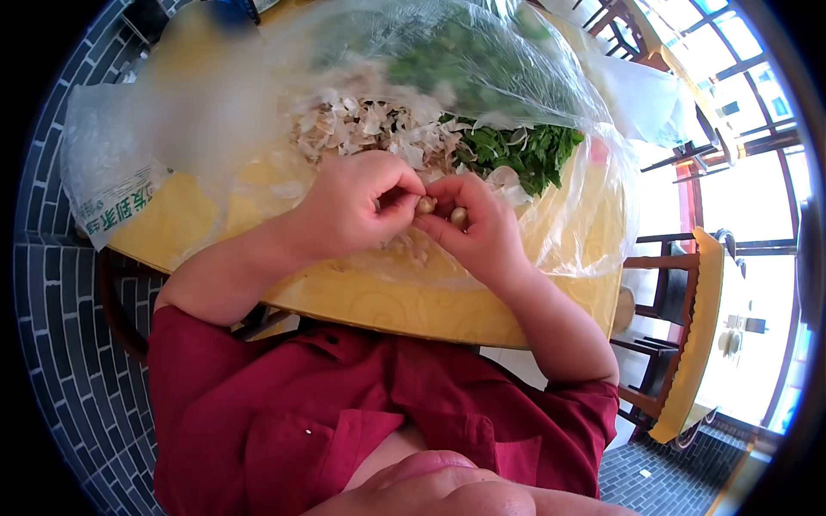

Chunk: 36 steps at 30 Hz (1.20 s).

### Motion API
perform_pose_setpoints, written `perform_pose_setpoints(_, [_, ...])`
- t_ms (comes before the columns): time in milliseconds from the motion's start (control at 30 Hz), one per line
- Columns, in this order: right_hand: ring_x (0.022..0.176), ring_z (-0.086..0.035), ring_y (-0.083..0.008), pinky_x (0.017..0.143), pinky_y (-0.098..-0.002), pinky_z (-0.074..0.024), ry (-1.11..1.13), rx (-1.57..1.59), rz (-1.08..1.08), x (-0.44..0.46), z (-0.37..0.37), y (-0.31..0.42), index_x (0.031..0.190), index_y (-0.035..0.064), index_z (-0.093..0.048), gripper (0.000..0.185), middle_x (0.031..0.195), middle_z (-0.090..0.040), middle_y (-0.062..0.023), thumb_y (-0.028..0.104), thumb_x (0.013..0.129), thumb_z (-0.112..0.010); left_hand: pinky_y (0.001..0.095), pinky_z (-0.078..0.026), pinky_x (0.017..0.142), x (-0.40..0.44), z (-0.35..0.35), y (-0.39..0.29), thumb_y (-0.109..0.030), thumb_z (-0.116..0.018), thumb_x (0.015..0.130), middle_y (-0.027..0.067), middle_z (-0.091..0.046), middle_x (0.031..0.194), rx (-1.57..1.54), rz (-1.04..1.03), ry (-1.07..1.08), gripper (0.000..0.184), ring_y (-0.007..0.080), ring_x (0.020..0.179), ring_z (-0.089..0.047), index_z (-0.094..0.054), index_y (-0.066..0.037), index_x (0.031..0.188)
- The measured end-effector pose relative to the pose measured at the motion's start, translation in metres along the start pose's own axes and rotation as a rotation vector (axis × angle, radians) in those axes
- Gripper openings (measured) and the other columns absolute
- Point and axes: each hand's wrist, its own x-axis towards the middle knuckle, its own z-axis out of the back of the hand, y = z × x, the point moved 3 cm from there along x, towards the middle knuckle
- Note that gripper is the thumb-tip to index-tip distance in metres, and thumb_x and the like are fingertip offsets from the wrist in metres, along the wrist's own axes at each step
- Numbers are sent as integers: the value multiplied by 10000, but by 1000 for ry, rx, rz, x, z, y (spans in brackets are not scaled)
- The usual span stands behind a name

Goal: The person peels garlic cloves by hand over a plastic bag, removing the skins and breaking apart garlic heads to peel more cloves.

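My left hand (366, 199) and my right hand (477, 225) meet over the near part of the table. A pale brown garlic clove (427, 205) sits between their fingertips, with my left thumb and forefinger pinched at its side. A second garlic clove (459, 218) rests in the curled fingers of my right hand. Just beyond my hands lies a heap of dry garlic skins (353, 129), next to a pile of green leaves (538, 155). Small bits of skin are scattered below my hands.
Clear plastic sheeting (585, 224) lies over the yellow-covered table (379, 305). More greens are under clear plastic at the back. A white printed plastic bag (112, 172) hangs over the left edge. Another yellow-covered table (697, 344) and chairs stand at the right.
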Motion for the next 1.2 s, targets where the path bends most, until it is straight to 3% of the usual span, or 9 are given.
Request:
perform_pose_setpoints(167, [737,-649,-190,591,-287,-507,-37,-47,52,0,-2,-1,1013,54,-589,255,872,-633,-80,93,785,-695,343,-466,543,1,-2,-1,-7,-626,729,111,-581,753,55,-55,37,153,271,634,-585,-541,-43,850])
perform_pose_setpoints(267, [742,-651,-197,585,-288,-509,-39,-41,55,-1,-1,0,1021,46,-582,252,862,-626,-89,78,793,-685,308,-442,532,0,-3,0,16,-600,743,82,-556,766,62,-46,47,153,213,614,-547,-534,-40,869])
perform_pose_setpoints(467, [737,-633,-184,601,-279,-501,-127,43,122,-5,1,3,1042,36,-569,250,856,-615,-95,61,815,-671,311,-435,559,1,-1,3,-12,-565,783,88,-542,774,31,23,0,113,223,656,-545,-526,-43,885])
perform_pose_setpoints(567, [749,-619,-166,627,-262,-496,-147,168,123,-7,1,-6,1056,40,-563,258,874,-610,-89,53,820,-667,303,-428,561,2,5,1,-28,-557,800,76,-538,769,27,153,-45,92,197,647,-527,-527,-45,886])
perform_pose_setpoints(867, [782,-587,-106,669,-231,-485,-167,349,178,-9,7,-6,1111,0,-487,229,950,-591,-74,19,897,-564,262,-415,521,5,12,-1,-16,-545,810,53,-516,758,82,123,-67,91,110,582,-499,-518,-44,893])
perform_pose_setpoints(967, [773,-578,-97,683,-220,-483,-203,449,157,-8,10,-4,1128,-10,-464,231,959,-580,-78,20,911,-539,235,-425,524,4,13,15,31,-519,813,49,-511,760,-53,266,-107,104,84,607,-530,-511,-33,894])
perform_pose_setpoints(1067, [766,-574,-95,694,-216,-483,-194,479,15,-3,10,-7,1144,-10,-457,243,959,-575,-78,23,915,-530,226,-446,549,5,10,16,80,-513,788,59,-537,783,-21,235,-88,140,97,635,-568,-513,-26,879])
perform_pose_setpoints(1167, [768,-555,-83,668,-199,-453,-177,530,-47,-1,9,-10,1165,1,-452,246,962,-575,-71,36,928,-508,323,-449,581,10,8,13,59,-543,750,79,-562,804,30,-5,-98,143,231,635,-546,-550,-43,850])
perform_pose_setpoints(1200, [769,-537,-74,639,-183,-423,-165,521,-42,-1,9,-10,1177,10,-448,245,964,-576,-68,47,939,-491,323,-459,597,10,7,12,64,-547,745,80,-570,818,45,-3,-82,149,234,663,-560,-564,-44,846])
